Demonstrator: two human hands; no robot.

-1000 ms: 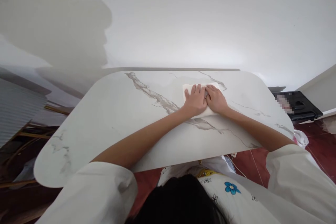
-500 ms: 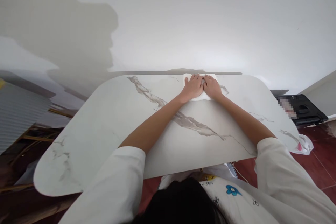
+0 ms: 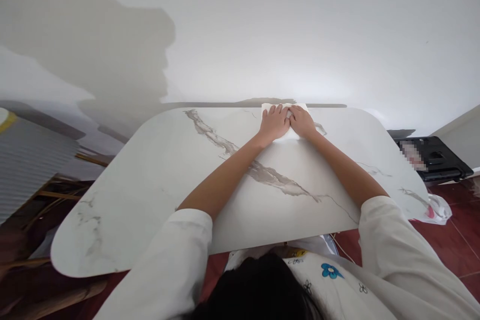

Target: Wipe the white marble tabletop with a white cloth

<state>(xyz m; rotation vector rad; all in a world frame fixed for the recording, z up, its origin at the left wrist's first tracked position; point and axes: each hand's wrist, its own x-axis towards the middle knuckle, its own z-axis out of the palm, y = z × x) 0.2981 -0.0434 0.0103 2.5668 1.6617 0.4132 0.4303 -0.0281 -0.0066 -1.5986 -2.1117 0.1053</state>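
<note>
A white folded cloth (image 3: 290, 133) lies at the far edge of a white marble-patterned table (image 3: 157, 175), close to the wall. My left hand (image 3: 274, 123) and my right hand (image 3: 301, 121) rest side by side on top of it, fingers stretched flat and pressed down. Both arms reach across the tabletop. Most of the cloth is hidden under my hands.
A black device (image 3: 435, 159) sits on a low surface past the table's right end. A crumpled white and pink bag (image 3: 437, 207) hangs at the table's right corner. Wooden furniture (image 3: 45, 195) stands to the left over a dark red floor. A white wall runs behind the table.
Both hands slid the cloth away from me, from the middle of the table to its far edge by the wall. In the last half second they barely moved.
</note>
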